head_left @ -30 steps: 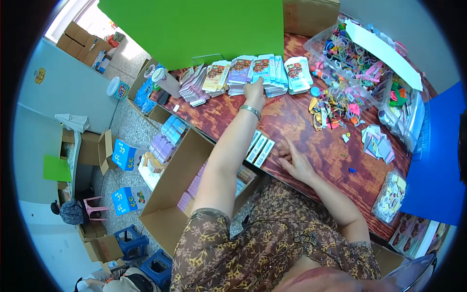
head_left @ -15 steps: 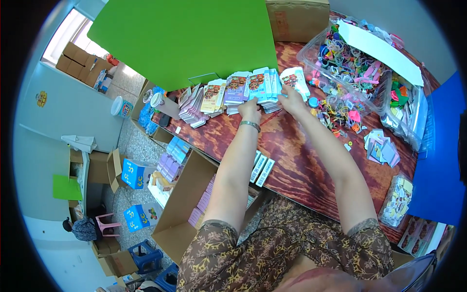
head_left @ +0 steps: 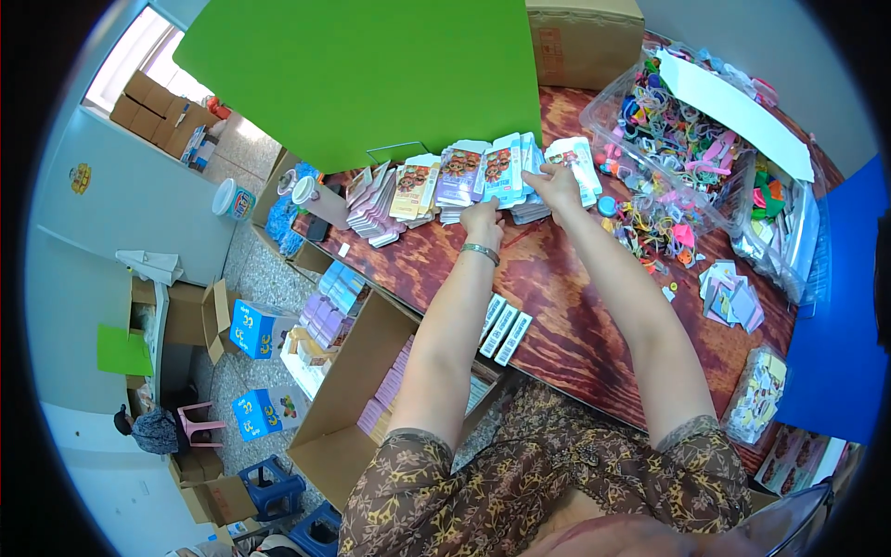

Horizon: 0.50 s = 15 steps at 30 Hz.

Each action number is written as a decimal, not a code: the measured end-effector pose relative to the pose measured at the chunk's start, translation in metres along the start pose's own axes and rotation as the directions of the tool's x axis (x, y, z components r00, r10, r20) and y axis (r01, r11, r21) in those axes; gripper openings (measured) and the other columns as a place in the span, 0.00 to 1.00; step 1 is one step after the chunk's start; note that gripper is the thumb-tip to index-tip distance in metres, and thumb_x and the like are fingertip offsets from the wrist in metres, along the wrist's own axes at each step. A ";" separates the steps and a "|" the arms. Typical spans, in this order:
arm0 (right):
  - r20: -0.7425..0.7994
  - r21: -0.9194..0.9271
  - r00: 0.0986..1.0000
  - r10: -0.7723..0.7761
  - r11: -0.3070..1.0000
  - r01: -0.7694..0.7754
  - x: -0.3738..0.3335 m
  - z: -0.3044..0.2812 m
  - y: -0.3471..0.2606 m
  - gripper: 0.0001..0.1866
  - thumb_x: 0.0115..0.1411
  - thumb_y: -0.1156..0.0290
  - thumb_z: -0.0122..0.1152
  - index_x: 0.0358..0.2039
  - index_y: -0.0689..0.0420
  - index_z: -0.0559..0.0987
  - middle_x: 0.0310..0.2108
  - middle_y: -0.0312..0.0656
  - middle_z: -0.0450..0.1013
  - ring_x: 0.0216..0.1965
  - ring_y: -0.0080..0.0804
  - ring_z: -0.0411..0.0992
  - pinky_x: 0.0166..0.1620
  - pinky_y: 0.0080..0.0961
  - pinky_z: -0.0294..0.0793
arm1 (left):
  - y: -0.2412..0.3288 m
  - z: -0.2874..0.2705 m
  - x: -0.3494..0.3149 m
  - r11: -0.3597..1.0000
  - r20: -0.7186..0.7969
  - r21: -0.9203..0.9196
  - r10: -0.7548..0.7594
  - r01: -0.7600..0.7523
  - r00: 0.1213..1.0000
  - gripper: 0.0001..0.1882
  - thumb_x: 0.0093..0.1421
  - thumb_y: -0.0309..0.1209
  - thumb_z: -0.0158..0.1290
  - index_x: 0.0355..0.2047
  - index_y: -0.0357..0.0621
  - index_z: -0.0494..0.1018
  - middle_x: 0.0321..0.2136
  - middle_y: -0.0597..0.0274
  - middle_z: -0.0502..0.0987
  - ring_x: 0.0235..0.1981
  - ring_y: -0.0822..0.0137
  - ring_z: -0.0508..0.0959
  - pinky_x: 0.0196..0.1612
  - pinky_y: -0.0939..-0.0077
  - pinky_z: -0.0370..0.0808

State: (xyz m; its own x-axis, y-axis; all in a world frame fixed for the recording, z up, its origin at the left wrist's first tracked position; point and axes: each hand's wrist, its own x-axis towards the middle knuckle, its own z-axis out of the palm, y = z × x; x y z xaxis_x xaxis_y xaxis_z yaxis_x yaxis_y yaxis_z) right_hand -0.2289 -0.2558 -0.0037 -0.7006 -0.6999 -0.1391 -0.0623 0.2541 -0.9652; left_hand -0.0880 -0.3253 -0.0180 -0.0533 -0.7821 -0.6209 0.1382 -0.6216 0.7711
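Note:
Stacks of flat printed cartons stand in a row along the far side of the table. My left hand (head_left: 483, 221), with a band on its wrist, is at the lower edge of the light blue carton stack (head_left: 503, 170), its fingers curled against it. My right hand (head_left: 558, 188) reaches over that stack's right side, thumb and fingers bent onto the cartons; its grip is partly hidden. Left of these are a purple stack (head_left: 459, 174), a yellow stack (head_left: 411, 191) and a pink stack (head_left: 372, 206). A pale carton pile (head_left: 580, 160) lies right of my right hand.
A green board (head_left: 362, 74) rises behind the stacks. Clear plastic bins (head_left: 668, 139) of colourful hair ties stand at the right. Small barcoded boxes (head_left: 504, 330) lie at the near edge, beside an open cardboard box (head_left: 348, 395). A person (head_left: 153, 432) is at the far left.
My right hand has shifted its fingers higher and left onto the light blue cartons. The left hand stays at the stack's lower edge. The whole view has shifted slightly.

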 end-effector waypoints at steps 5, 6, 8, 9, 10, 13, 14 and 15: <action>-0.003 -0.378 0.995 -0.103 0.921 0.094 -0.011 0.039 -0.023 0.35 0.47 0.56 0.79 0.49 0.67 0.78 0.42 0.50 0.80 0.44 0.40 0.79 0.45 0.34 0.78 | 0.012 -0.025 -0.008 0.998 -0.024 0.001 0.066 -0.066 0.998 0.12 0.57 0.24 0.64 0.39 0.41 0.73 0.28 0.62 0.75 0.24 0.66 0.74 0.24 0.67 0.68; -0.045 -0.262 0.994 -0.099 0.961 0.084 -0.001 0.040 -0.009 0.30 0.46 0.58 0.78 0.44 0.66 0.79 0.41 0.52 0.80 0.43 0.45 0.79 0.45 0.38 0.79 | 0.010 -0.019 -0.013 0.996 0.016 0.002 0.090 -0.090 0.996 0.09 0.57 0.24 0.62 0.36 0.41 0.74 0.23 0.64 0.73 0.21 0.67 0.73 0.21 0.68 0.67; -0.066 -0.315 0.948 -0.311 0.908 0.276 -0.001 0.055 0.003 0.28 0.48 0.61 0.75 0.45 0.65 0.77 0.40 0.51 0.79 0.41 0.43 0.78 0.45 0.38 0.78 | 0.001 -0.047 0.013 0.988 0.154 -0.026 0.156 -0.154 0.976 0.05 0.56 0.24 0.59 0.32 0.42 0.74 0.20 0.66 0.71 0.17 0.69 0.70 0.17 0.68 0.65; -0.110 -0.276 0.974 -0.199 0.947 0.162 0.044 0.020 0.041 0.27 0.49 0.64 0.72 0.48 0.64 0.77 0.43 0.48 0.78 0.42 0.41 0.77 0.47 0.37 0.77 | 0.001 -0.007 -0.017 0.991 0.229 -0.055 0.134 -0.125 0.964 0.03 0.54 0.24 0.57 0.28 0.42 0.73 0.19 0.66 0.71 0.15 0.70 0.68 0.15 0.67 0.63; -0.145 -0.001 0.975 -0.167 0.986 0.169 0.040 0.026 0.049 0.24 0.52 0.69 0.68 0.49 0.62 0.77 0.45 0.43 0.76 0.44 0.37 0.75 0.47 0.35 0.76 | 0.002 -0.012 -0.019 0.939 0.160 0.187 0.261 -0.289 0.952 0.03 0.55 0.26 0.57 0.28 0.41 0.74 0.21 0.65 0.73 0.18 0.71 0.70 0.18 0.67 0.66; 0.154 0.357 0.962 -0.226 0.921 0.159 -0.004 0.004 0.026 0.24 0.57 0.76 0.66 0.54 0.62 0.73 0.44 0.42 0.78 0.41 0.31 0.77 0.45 0.30 0.78 | -0.005 -0.026 -0.032 0.857 0.102 0.140 0.486 -0.496 0.868 0.18 0.60 0.34 0.60 0.45 0.31 0.77 0.37 0.54 0.81 0.38 0.64 0.80 0.40 0.64 0.77; 0.200 0.471 0.973 -0.116 0.882 0.008 -0.027 -0.025 0.023 0.21 0.60 0.77 0.65 0.54 0.62 0.73 0.44 0.42 0.78 0.42 0.31 0.77 0.45 0.29 0.78 | -0.007 -0.013 -0.061 0.549 0.142 0.097 0.818 -0.831 0.557 0.25 0.58 0.41 0.63 0.46 0.30 0.75 0.39 0.49 0.82 0.39 0.57 0.81 0.42 0.60 0.77; 0.250 0.420 0.951 -0.183 0.905 0.063 -0.040 -0.047 0.025 0.21 0.63 0.76 0.64 0.56 0.62 0.71 0.45 0.43 0.78 0.43 0.31 0.78 0.45 0.28 0.79 | -0.013 -0.011 -0.070 0.556 0.159 0.453 0.719 -0.697 0.676 0.33 0.53 0.49 0.67 0.46 0.31 0.74 0.40 0.44 0.81 0.41 0.51 0.82 0.45 0.59 0.76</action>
State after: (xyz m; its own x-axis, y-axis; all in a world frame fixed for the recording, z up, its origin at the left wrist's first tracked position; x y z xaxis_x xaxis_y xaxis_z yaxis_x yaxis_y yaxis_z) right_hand -0.2356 -0.1896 -0.0118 -0.4771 -0.8788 -0.0115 0.1974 -0.0945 -0.9758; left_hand -0.0755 -0.2619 0.0140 -0.0937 -0.9831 0.1570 -0.3337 0.1796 0.9254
